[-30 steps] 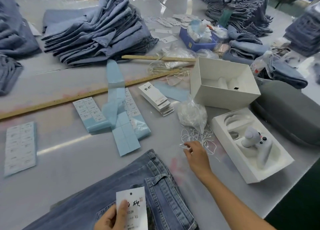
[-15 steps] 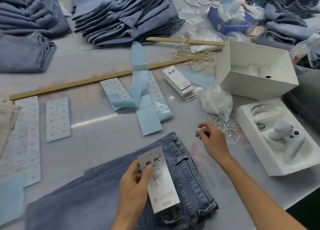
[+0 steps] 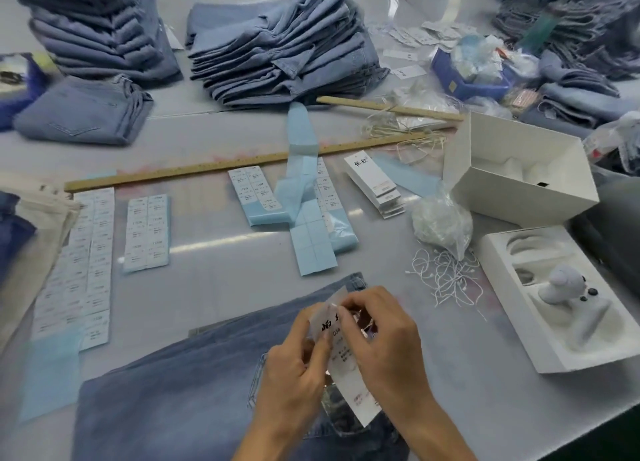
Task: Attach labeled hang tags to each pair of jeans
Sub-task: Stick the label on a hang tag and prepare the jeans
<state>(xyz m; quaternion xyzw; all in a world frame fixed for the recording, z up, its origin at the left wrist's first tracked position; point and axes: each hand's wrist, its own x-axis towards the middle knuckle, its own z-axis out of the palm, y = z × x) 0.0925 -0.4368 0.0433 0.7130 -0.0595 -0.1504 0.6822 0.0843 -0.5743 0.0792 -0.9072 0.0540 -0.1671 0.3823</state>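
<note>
below, both hands [image 3: 341,351] pinching hang tag [image 3: 349,374], white tray [image 3: 512,325] cradling controller [image 3: 568,289]

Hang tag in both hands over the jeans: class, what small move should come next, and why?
Probably threading a string through the top of the hang tag. Both the left hand and the right hand pinch its upper end above the jeans, and nothing yet ties tag to denim. Whether the right hand holds a string is unclear.
</note>
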